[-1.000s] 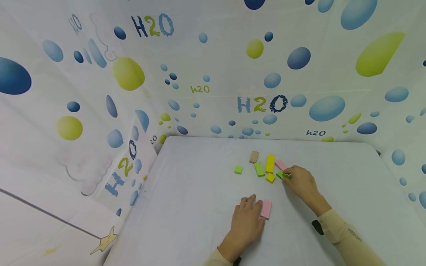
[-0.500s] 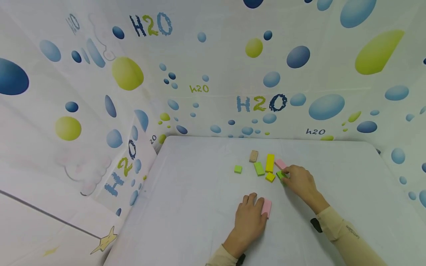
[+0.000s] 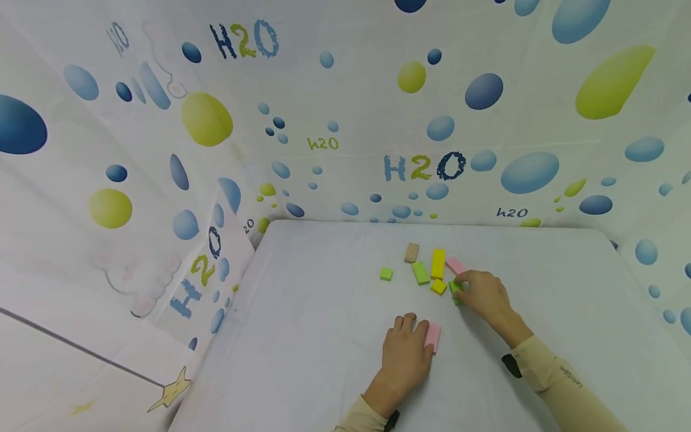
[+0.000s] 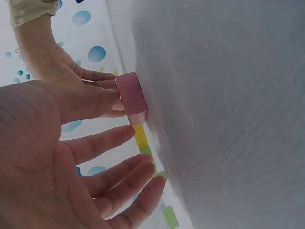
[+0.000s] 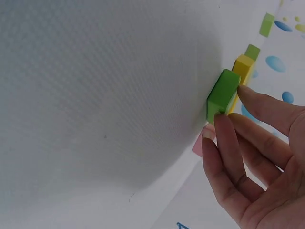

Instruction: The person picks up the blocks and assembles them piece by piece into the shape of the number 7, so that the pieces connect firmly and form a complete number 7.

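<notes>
My left hand (image 3: 405, 357) lies low over the table, its thumb and index finger at opposite ends of a pink block (image 3: 433, 338). In the left wrist view those fingertips meet the pink block (image 4: 132, 98), while the other fingers extend loosely. Farther back, my right hand (image 3: 488, 298) pinches a green block (image 3: 455, 292) between thumb and fingers. Seen from the right wrist, the green block (image 5: 223, 95) stands against the white cloth. Just beyond the right fingertips lies another pink block (image 3: 455, 265), and a small yellow block (image 3: 438, 287) is close on the left.
Left of the right hand, a long yellow block (image 3: 438, 264), a green block (image 3: 420, 273) and a tan block (image 3: 412, 252) lie close together. A small green block (image 3: 385, 274) sits apart from them. The white table (image 3: 313, 288) ends at a printed curtain (image 3: 356, 174).
My left hand has shifted slightly right, its thumb and index finger closing in on the pink block. The green block has turned in my right fingers to point more toward me.
</notes>
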### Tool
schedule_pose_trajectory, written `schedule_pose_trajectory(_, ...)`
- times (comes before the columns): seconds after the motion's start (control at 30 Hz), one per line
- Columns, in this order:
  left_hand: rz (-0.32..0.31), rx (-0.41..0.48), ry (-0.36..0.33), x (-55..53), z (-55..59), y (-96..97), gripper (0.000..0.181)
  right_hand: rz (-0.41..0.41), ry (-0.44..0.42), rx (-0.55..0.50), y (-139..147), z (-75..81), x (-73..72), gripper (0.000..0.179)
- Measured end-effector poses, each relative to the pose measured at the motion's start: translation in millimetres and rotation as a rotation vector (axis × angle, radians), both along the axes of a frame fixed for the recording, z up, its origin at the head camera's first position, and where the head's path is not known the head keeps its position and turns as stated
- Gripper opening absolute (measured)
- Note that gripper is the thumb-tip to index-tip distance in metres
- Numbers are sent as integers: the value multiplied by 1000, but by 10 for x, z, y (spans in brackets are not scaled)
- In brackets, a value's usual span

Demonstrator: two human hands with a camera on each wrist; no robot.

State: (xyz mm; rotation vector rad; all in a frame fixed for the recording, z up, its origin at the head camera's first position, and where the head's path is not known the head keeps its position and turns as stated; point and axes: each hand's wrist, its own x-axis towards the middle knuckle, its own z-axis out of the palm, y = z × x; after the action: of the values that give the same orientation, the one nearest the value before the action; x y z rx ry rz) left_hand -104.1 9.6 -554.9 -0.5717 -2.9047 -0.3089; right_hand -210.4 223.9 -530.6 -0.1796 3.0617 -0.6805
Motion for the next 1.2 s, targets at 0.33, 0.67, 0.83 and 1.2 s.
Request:
schedule_pose_trajectory(0.33,56,105,-160,27,84,87,29,16,-84,-45,-74,7,41,36)
schedule_pose_trajectory(0.67,64,75,-118,32,90,131,25,31,-100,-101,-149,-17,116,36)
schedule_pose_trajectory(0.83,81,77,-141,8,81,152,25,28,-120,-131,-173,-11,155,36)
schedule_pose_trajectory(1.2,91,77,-159,-14,65,169,25,46,-86,-137,-205,-23,183,36)
